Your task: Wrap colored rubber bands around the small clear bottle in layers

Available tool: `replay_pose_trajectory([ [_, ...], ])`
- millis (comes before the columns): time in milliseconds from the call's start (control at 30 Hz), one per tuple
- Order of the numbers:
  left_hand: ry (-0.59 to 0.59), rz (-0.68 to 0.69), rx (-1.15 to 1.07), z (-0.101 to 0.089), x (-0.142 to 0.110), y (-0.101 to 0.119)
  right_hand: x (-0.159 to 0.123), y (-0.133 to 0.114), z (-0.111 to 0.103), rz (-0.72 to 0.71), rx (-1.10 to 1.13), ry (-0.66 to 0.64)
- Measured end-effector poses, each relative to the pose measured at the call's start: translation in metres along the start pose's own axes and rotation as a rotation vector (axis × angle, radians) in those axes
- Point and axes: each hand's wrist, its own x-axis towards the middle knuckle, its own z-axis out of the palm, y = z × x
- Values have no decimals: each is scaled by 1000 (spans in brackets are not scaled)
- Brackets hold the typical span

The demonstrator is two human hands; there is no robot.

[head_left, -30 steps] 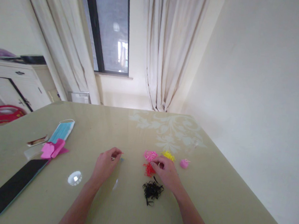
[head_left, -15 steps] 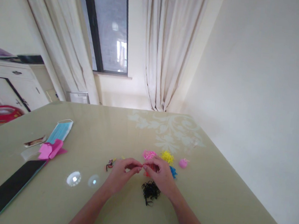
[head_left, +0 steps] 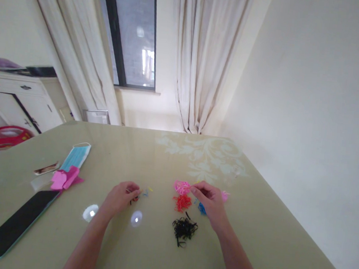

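Observation:
Small heaps of tiny elastic bands lie on the table (head_left: pixel 251 243): pink (head_left: pixel 181 187), red (head_left: pixel 182 202), black (head_left: pixel 184 229) and blue (head_left: pixel 202 208). My right hand (head_left: pixel 211 201) hovers over the far side of the heaps with thumb and forefinger pinched together; what it holds is too small to name. The yellow heap is hidden behind it. My left hand (head_left: pixel 119 197) rests on the table to the left, its fingers curled by a little cluster of mixed bands (head_left: pixel 138 195).
At the left lie a dark tablet (head_left: pixel 12 224), a blue face mask (head_left: pixel 75 157), pink paper scraps (head_left: pixel 64 179) and a small wrapper (head_left: pixel 46 168). A small pink object (head_left: pixel 225 195) sits right of my right hand. A wall runs along the table's right edge.
My hands met in the middle half a second ago and have parted again. The left went back to the small cluster at the left, the right moved over the yellow heap.

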Motion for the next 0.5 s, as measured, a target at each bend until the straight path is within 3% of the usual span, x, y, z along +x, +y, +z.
replay_pose_trajectory([
  [300,40,-38,110,8,-3,8,2,10,6,1,-249,-73],
  [500,72,34,205,10,-4,4,1,15,9,-33,-386,-101],
])
